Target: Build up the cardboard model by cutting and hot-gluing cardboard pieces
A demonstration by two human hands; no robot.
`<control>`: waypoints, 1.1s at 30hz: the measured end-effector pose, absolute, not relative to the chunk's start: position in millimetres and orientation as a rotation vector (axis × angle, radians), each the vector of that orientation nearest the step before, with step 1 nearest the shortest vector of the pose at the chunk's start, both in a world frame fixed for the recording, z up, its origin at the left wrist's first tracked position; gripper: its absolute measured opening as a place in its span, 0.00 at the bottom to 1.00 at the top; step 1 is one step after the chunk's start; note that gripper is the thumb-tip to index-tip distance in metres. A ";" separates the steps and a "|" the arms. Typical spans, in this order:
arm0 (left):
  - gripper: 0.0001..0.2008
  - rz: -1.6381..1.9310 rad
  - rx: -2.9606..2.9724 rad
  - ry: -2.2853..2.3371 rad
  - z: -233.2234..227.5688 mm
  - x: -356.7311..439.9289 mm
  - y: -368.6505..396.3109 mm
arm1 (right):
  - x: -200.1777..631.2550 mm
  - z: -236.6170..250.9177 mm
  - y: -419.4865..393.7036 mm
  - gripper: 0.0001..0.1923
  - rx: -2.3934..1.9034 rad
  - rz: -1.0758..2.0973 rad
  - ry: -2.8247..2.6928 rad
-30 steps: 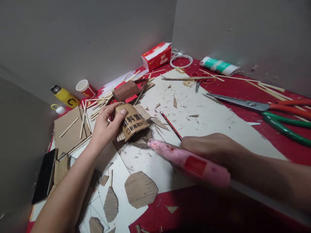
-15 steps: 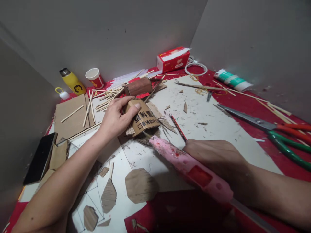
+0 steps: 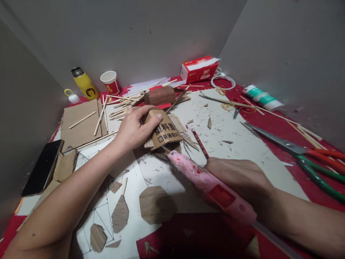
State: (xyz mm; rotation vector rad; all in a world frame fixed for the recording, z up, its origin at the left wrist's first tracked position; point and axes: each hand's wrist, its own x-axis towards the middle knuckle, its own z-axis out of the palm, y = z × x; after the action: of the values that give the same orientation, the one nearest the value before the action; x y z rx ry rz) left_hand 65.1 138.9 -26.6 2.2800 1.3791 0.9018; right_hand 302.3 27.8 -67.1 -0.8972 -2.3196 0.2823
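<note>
My left hand (image 3: 140,126) is closed over a curved cardboard piece (image 3: 165,131) printed with black characters, thumb on top; its fingers' far side is hidden. In my right hand (image 3: 237,176) is a pink hot glue gun (image 3: 201,174), worn and stained, with a glue stick (image 3: 275,237) running out of its rear. The gun's nozzle meets the lower edge of the cardboard piece; whether glue comes out cannot be seen. A pencil (image 3: 199,143) lies just beyond my right hand. Nearer me is an octagonal cardboard cutout (image 3: 157,205).
Large scissors (image 3: 285,145) with red and green handles lie at right. Behind stand a yellow bottle (image 3: 85,84), a paper cup (image 3: 110,82) and a tissue pack (image 3: 199,70). Wooden sticks (image 3: 121,111) and a brown cardboard roll (image 3: 159,96) lie mid-back; a phone (image 3: 43,167) is at left.
The view has shifted slightly, so the background items sit a little further right. Both hands keep their hold, and the nozzle stays at the cardboard's lower edge.
</note>
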 end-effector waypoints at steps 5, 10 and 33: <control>0.20 0.886 2.281 1.384 -26.5 64.7 138.8 | 301.3 -63.4 29.8 0.11 -0.738 0.297 -2.262; 0.20 0.885 2.302 1.445 -26.0 65.0 136.7 | 296.4 -59.5 29.8 0.11 -0.721 0.277 -2.291; 0.20 0.892 2.299 1.400 -27.1 64.2 137.2 | 283.1 -63.3 35.9 0.12 -0.715 0.276 -2.329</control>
State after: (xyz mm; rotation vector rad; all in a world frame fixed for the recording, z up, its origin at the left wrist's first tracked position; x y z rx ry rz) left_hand 64.2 137.2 -27.1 2.2990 1.4004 0.8917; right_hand 283.1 35.9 -63.3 -0.7147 -2.3290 0.2763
